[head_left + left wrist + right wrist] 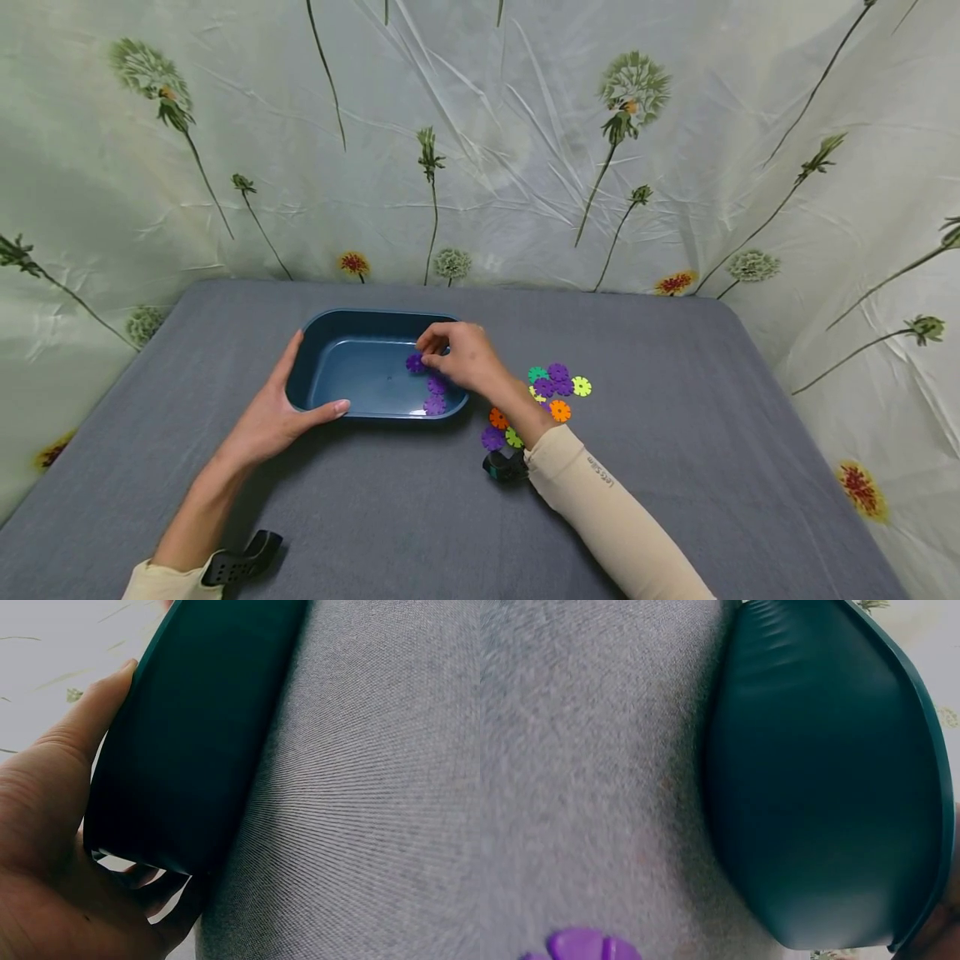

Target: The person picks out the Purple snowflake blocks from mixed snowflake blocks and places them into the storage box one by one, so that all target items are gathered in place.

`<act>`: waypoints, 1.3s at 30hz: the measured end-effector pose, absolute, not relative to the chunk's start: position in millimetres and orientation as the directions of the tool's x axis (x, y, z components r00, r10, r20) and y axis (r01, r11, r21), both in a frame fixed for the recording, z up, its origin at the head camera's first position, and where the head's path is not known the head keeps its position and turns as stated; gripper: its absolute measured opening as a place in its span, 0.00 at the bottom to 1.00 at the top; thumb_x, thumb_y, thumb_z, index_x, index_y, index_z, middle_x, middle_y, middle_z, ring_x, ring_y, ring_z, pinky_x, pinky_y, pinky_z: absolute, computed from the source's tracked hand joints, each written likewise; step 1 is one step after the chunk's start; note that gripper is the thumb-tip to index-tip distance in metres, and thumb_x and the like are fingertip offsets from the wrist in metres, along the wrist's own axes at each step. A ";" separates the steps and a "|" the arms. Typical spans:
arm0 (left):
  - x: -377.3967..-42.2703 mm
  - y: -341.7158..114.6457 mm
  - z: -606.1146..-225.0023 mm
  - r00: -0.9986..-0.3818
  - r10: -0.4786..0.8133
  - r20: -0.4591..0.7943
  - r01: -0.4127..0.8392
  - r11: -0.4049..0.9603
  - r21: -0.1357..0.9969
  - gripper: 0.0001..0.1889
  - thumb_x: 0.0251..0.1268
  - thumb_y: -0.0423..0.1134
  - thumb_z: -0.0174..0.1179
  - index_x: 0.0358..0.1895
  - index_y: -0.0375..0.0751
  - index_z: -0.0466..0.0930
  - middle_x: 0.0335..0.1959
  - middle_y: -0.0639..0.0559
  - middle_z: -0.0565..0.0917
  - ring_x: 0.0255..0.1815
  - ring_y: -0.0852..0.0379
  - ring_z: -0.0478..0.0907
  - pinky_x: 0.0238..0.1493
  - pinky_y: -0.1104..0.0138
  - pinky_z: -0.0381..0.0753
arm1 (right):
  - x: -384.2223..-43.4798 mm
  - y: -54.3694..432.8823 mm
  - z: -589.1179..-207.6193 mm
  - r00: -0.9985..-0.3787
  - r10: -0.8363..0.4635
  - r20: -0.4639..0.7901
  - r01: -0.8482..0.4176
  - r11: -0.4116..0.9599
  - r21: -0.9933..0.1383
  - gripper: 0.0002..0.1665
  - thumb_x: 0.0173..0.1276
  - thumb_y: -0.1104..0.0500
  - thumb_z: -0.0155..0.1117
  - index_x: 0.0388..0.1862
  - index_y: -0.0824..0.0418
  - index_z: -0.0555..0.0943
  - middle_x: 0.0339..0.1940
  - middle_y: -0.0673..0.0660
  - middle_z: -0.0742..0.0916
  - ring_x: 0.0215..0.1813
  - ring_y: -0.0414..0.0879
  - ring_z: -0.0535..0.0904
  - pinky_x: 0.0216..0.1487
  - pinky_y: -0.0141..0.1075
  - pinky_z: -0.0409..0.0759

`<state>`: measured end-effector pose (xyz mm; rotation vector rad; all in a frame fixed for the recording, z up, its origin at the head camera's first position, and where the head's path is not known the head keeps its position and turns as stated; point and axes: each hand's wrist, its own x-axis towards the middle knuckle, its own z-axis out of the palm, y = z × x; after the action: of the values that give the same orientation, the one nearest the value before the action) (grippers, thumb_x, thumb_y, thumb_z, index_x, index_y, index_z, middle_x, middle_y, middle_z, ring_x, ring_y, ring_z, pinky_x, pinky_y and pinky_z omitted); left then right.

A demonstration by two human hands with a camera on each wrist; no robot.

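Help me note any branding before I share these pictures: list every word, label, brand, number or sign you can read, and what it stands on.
"Letsslim" (probable reading; small and slanted, so the spelling is uncertain): dark lettering on the cream right sleeve, near the cuff.
No other readable text: I can make out none on the blue tray or the notched pieces.

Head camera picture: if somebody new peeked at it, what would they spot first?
Probably the bright little notched discs on the grey table, to the right of the blue tray. Next come the hands: the left hand grips the tray's left end, and the right hand holds a purple disc towards its right end. Behind, big dandelions decorate the pale backdrop.
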<state>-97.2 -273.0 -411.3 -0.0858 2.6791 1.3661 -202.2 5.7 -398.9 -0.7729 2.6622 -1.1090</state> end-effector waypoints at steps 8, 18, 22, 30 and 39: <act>-97.2 -272.5 -411.9 -0.991 0.001 -0.137 -0.110 0.593 0.798 0.69 0.59 0.54 0.75 0.85 0.61 0.22 0.88 0.36 0.34 0.84 0.25 0.42 0.74 0.25 0.50 | -199.3 0.1 -400.6 -0.864 -0.501 0.057 -0.424 0.659 -0.621 0.05 0.72 0.57 0.72 0.44 0.52 0.90 0.38 0.49 0.93 0.43 0.43 0.88 0.84 0.55 0.57; -96.6 -272.7 -412.3 -0.989 -0.002 -0.150 -0.124 0.584 0.802 0.69 0.60 0.54 0.75 0.85 0.61 0.21 0.88 0.36 0.33 0.84 0.24 0.43 0.74 0.24 0.51 | -200.2 3.1 -399.5 -0.859 -0.510 0.045 -0.398 0.609 -0.686 0.12 0.71 0.61 0.72 0.52 0.57 0.89 0.47 0.53 0.93 0.51 0.48 0.88 0.68 0.47 0.77; -97.2 -272.5 -412.3 -0.989 0.001 -0.145 -0.117 0.585 0.802 0.69 0.60 0.54 0.75 0.85 0.60 0.21 0.87 0.35 0.33 0.84 0.24 0.42 0.74 0.25 0.50 | -201.4 8.4 -399.6 -0.849 -0.527 0.049 -0.374 0.532 -0.759 0.14 0.70 0.63 0.72 0.54 0.60 0.87 0.51 0.57 0.91 0.52 0.49 0.86 0.56 0.43 0.83; -97.7 -272.7 -411.4 -0.990 0.007 -0.143 -0.112 0.580 0.807 0.69 0.60 0.53 0.75 0.85 0.61 0.21 0.88 0.36 0.33 0.84 0.25 0.42 0.74 0.25 0.50 | -201.7 16.1 -397.4 -0.841 -0.534 0.089 -0.370 0.446 -0.815 0.15 0.71 0.63 0.72 0.55 0.61 0.86 0.54 0.60 0.90 0.57 0.54 0.85 0.60 0.47 0.83; -98.0 -273.3 -413.4 -0.988 0.002 -0.156 -0.125 0.585 0.801 0.68 0.60 0.54 0.75 0.85 0.63 0.21 0.88 0.37 0.33 0.84 0.25 0.42 0.73 0.24 0.52 | -197.4 23.1 -395.2 -0.847 -0.510 0.149 -0.394 0.415 -0.820 0.15 0.70 0.62 0.73 0.54 0.60 0.87 0.53 0.57 0.90 0.58 0.52 0.85 0.64 0.48 0.82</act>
<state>-98.0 -273.3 -413.4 -0.1042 2.6698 1.3657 -197.4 23.1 -395.2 -0.8141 2.5365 -1.4176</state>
